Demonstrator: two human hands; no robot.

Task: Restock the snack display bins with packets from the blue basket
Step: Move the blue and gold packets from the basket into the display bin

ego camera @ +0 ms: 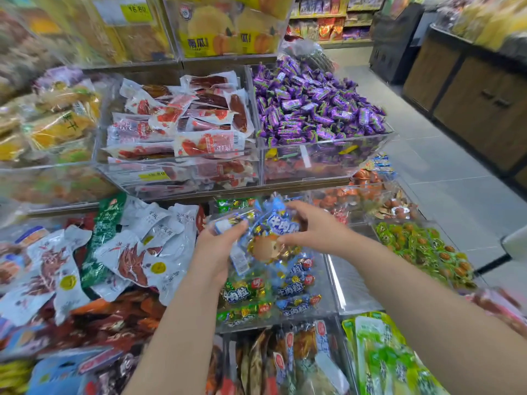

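Both hands hold a clear bag of blue-wrapped candies over a clear acrylic bin of small blue and green wrapped snacks. My left hand grips the bag's left side from below. Fingers of my right hand curl over the bag's top right edge. The blue basket is not in view.
Clear bins fill the tiered display: white and green packets at left, red sausage packs above, purple candies at upper right, green-wrapped snacks at right. A tiled aisle runs along the right, with wooden cabinets beyond.
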